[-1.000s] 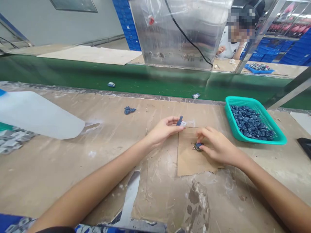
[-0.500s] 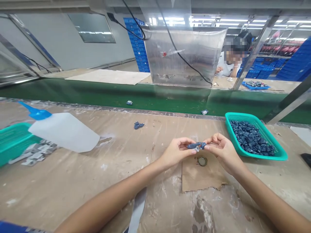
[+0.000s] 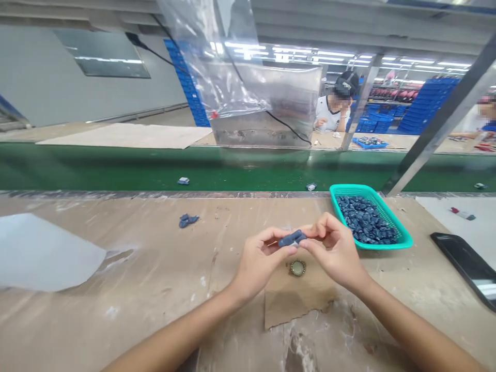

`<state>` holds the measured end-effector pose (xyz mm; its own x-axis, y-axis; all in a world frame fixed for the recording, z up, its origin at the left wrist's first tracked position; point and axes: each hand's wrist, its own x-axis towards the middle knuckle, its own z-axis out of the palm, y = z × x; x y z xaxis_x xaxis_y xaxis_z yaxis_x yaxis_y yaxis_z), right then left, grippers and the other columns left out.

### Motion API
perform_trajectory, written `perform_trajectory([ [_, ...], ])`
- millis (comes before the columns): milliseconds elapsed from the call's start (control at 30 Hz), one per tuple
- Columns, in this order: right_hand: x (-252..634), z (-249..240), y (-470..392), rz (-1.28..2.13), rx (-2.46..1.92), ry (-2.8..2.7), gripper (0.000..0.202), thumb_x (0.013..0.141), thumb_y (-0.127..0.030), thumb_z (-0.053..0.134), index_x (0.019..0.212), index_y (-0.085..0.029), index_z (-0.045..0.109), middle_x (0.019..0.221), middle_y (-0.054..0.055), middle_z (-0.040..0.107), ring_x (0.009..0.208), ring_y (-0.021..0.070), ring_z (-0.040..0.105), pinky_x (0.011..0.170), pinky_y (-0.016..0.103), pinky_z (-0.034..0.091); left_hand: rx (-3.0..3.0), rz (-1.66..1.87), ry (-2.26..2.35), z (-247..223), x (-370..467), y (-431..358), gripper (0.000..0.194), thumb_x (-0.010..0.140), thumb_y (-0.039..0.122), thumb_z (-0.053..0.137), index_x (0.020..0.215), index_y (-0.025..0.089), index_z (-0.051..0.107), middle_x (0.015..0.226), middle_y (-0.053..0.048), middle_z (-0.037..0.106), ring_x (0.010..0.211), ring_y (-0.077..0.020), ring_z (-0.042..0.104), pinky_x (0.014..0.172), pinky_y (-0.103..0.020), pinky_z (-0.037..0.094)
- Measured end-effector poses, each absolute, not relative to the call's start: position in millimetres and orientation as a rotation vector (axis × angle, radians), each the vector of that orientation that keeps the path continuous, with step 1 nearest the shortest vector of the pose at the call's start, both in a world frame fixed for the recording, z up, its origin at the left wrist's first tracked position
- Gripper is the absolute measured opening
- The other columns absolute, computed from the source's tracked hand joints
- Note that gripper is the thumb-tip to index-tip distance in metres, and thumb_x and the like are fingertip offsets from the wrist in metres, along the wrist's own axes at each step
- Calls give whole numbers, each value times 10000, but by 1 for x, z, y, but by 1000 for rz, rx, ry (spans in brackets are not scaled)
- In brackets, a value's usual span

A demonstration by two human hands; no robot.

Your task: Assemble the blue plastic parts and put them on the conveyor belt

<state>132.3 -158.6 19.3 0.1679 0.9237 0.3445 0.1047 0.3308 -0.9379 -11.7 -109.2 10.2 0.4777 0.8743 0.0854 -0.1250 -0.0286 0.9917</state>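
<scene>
Between the fingertips of both hands is a small dark blue piece [image 3: 292, 238] with a bit of white on its underside. My left hand [image 3: 260, 258] pinches its left end, and my right hand [image 3: 336, 250] pinches its right end. Just below the hands, a small round metal ring-shaped item [image 3: 297, 267] lies on a torn brown cardboard piece [image 3: 296, 302]. To the right stands a green basket [image 3: 405, 238] full of dark blue pieces [image 3: 364, 219]. Another dark blue piece [image 3: 188, 220] rests on the table, left of my hands.
A white bottle [image 3: 46, 253] lies at the left. A black phone [image 3: 463, 268] is at the right. Beyond the table runs a green belt [image 3: 240, 173] carrying small pieces. A person [image 3: 332, 111] sits across, with part of another person at far right.
The view has turned right, bringing the phone in and taking the left basket out. The blue piece's two parts, apart before, now look pressed together between my fingers.
</scene>
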Motion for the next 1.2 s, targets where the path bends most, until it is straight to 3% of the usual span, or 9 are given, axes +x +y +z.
perform_trajectory([
  [167, 138, 8, -143, 373, -1276, -1445, 282, 753, -216, 540, 631, -220, 286, 646, -12, 519, 698, 166, 567, 614, 265, 428, 1594, 684, 684, 19, -6, -70, 173, 635, 227, 689, 793, 159, 666, 849, -48, 674, 809, -180, 606, 762, -263, 471],
  [300, 179, 8, -121, 243, -1492, -1727, 100, 806, -281, 498, 793, -196, 448, 832, 52, 588, 784, 187, 561, 703, 306, 440, 1842, 609, 676, 18, 12, 3, 239, 627, 230, 680, 852, 160, 644, 886, -51, 655, 806, -176, 595, 744, -265, 457],
  [433, 249, 5, -122, -32, -1890, -1880, 265, 854, -355, 368, 810, -164, 548, 846, 125, 613, 795, 272, 568, 740, 410, 432, 2091, 844, 1143, 6, 24, 64, 217, 646, 179, 656, 856, 146, 612, 861, -58, 620, 799, -181, 575, 755, -279, 430],
  [667, 346, -22, -124, 329, -2072, -1994, 324, 696, -394, 515, 951, -245, 647, 1043, 69, 634, 961, 295, 575, 831, 421, 467, 2064, 1057, 1622, -7, -31, 109, 408, 741, 201, 560, 1146, 182, 507, 1137, -127, 476, 1093, -248, 425, 944, -343, 315],
  [800, 332, -12, -125, 243, -2182, -1969, 216, 619, -198, 543, 797, -232, 660, 913, 85, 666, 873, 288, 605, 784, 393, 481, 1957, 1058, 1831, 6, -81, 120, 292, 705, 138, 552, 991, 176, 592, 1140, -148, 481, 1188, -334, 290, 965, -442, 247],
  [900, 305, 0, -127, 140, -2157, -1985, 206, 646, -90, 472, 722, -209, 623, 795, 92, 655, 764, 250, 609, 685, 342, 476, 1893, 1027, 1832, 12, -94, 120, 83, 686, 127, 547, 738, 167, 598, 952, -121, 549, 1071, -332, 385, 868, -423, 314],
  [1000, 289, 7, -128, 30, -2235, -1956, 215, 644, -40, 489, 784, -163, 596, 818, 102, 619, 798, 232, 573, 702, 311, 435, 1909, 1085, 1737, 9, -95, 121, 112, 693, 100, 519, 596, 153, 502, 697, -29, 499, 900, -220, 444, 751, -246, 308],
  [1100, 289, 7, -129, 47, -2319, -1870, 272, 606, -36, 576, 852, -151, 586, 853, 80, 603, 802, 205, 557, 684, 266, 411, 1931, 1105, 1761, 9, -96, 124, 167, 650, 63, 563, 548, 146, 461, 481, 36, 347, 563, -109, 333, 560, -138, 145],
  [1200, 291, 5, -131, 81, -2342, -1778, 265, 603, 11, 551, 816, -143, 591, 776, 68, 599, 772, 201, 546, 637, 254, 384, 1800, 1061, 1671, 22, -92, 114, 200, 618, 30, 609, 541, 151, 469, 403, 59, 339, 491, -93, 267, 508, -129, 133],
])
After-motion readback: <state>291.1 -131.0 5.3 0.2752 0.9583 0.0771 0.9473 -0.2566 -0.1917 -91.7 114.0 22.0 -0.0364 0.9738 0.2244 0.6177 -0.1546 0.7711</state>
